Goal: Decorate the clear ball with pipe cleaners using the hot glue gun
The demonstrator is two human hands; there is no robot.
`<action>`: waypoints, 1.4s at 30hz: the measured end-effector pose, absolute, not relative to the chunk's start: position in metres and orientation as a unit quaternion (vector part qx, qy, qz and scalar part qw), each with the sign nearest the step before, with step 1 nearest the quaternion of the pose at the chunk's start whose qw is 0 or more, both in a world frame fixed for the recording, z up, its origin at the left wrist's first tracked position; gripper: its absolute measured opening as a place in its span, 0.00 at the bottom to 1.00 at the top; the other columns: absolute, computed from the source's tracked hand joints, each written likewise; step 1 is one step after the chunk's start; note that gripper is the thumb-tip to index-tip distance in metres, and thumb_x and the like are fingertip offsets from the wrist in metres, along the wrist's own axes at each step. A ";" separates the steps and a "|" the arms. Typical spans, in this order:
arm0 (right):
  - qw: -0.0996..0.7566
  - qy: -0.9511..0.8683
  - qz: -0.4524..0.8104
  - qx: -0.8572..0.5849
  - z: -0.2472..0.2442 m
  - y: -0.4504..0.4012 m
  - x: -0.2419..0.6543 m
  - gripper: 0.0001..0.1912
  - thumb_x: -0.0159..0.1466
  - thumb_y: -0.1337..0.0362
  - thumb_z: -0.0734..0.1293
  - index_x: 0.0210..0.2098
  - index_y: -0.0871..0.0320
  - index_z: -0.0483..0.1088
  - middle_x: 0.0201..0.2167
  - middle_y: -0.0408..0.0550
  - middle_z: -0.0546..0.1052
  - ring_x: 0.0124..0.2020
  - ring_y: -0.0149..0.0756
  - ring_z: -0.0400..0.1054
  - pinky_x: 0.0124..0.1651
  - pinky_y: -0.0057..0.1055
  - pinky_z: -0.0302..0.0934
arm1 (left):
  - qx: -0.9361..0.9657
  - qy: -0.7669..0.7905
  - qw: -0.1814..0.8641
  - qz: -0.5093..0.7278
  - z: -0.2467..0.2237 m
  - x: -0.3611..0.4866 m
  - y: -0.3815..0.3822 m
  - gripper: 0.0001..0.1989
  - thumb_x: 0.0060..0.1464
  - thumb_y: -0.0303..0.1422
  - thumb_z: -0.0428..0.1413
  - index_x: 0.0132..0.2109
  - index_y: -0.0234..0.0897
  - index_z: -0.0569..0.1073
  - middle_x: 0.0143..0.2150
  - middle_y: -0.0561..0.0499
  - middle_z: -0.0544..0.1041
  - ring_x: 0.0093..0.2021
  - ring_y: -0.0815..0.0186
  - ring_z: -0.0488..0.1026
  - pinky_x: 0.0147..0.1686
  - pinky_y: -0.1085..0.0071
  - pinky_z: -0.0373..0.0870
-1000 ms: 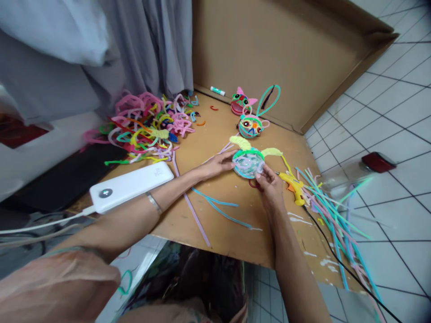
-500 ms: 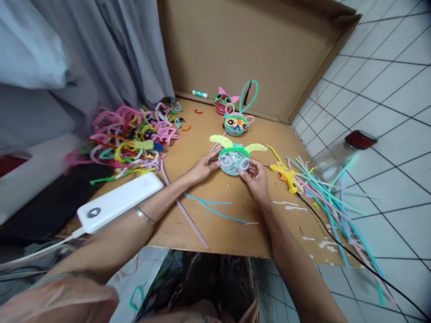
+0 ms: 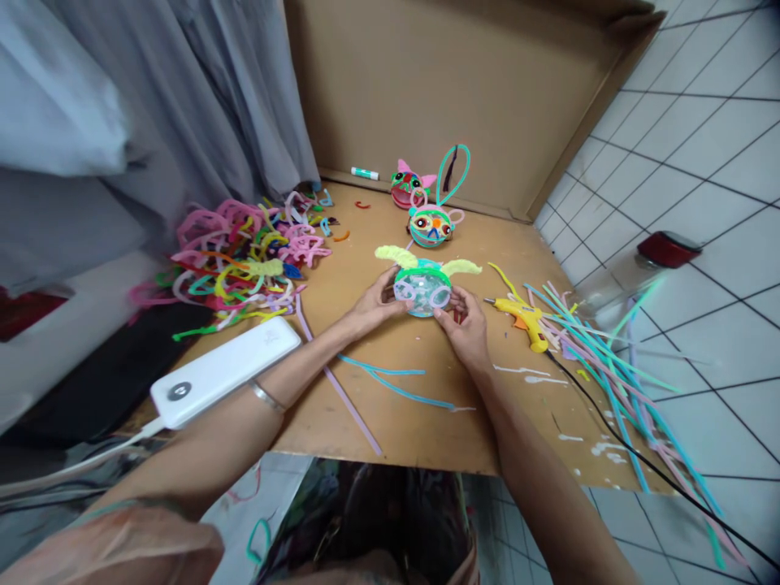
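Between my two hands is a clear plastic ball (image 3: 422,299) with a green pipe-cleaner band, two yellow ear shapes on top and two pale purple rings on its front. My left hand (image 3: 379,305) grips its left side, thumb on the lower front. On the other side my right hand (image 3: 465,323) has its thumb against the lower right edge and its fingers curled behind. Just beyond stands a finished-looking ball figure (image 3: 430,227) with pink ear loops and a tall green loop. Behind that is a red ball figure (image 3: 407,188) with pink pointed ears.
Left lies a heap of bent pipe cleaners (image 3: 244,252) and a white power bank (image 3: 225,372). A yellow glue gun (image 3: 525,318) with a black cord lies right, beside straight pipe cleaners (image 3: 615,378). Blue pipe cleaners (image 3: 396,382) lie in front. A glue stick (image 3: 365,173) rests near the cardboard wall (image 3: 439,89).
My left thumb has come round onto the ball's lower front. The ball has tilted slightly in my hands, and the whole view has shifted a little.
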State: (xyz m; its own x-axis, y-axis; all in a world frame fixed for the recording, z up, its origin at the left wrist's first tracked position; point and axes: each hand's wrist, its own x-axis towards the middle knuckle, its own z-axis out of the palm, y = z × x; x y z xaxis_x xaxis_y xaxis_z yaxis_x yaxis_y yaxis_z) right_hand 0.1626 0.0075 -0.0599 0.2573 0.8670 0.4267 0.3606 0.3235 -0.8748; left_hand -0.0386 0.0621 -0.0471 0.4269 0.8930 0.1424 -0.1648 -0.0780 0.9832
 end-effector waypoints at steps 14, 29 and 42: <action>0.587 -0.558 0.228 -0.540 -0.059 0.007 0.169 0.30 0.53 0.53 0.76 0.52 0.57 0.71 0.52 0.57 0.76 0.52 0.46 0.73 0.62 0.50 0.64 | 0.602 0.297 0.593 0.443 -0.058 -0.027 0.059 0.59 0.41 0.46 0.71 0.73 0.34 0.50 0.73 0.29 0.54 0.70 0.44 0.61 0.69 0.46 0.56; 0.588 -0.557 0.206 -0.550 -0.056 0.006 0.171 0.32 0.52 0.52 0.76 0.54 0.54 0.71 0.53 0.55 0.75 0.53 0.46 0.72 0.61 0.49 0.66 | 0.607 0.325 0.570 0.448 -0.058 -0.029 0.061 0.59 0.41 0.45 0.71 0.73 0.34 0.51 0.69 0.31 0.63 0.67 0.46 0.64 0.68 0.47 0.58; 0.594 -0.527 0.259 -0.549 -0.050 0.005 0.166 0.37 0.51 0.46 0.76 0.55 0.57 0.70 0.52 0.57 0.76 0.52 0.47 0.73 0.60 0.50 0.66 | 0.611 0.301 0.564 0.467 -0.059 -0.026 0.059 0.55 0.41 0.45 0.71 0.71 0.36 0.56 0.71 0.33 0.60 0.69 0.46 0.62 0.68 0.49 0.58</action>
State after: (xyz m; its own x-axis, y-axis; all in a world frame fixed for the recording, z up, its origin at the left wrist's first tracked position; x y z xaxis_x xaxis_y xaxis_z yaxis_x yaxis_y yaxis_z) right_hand 0.1655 0.0047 -0.0504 0.3097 0.8873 0.3417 0.2705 0.2623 -0.9263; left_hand -0.0260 0.0587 -0.0592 0.3822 0.8947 0.2312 -0.1582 -0.1832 0.9703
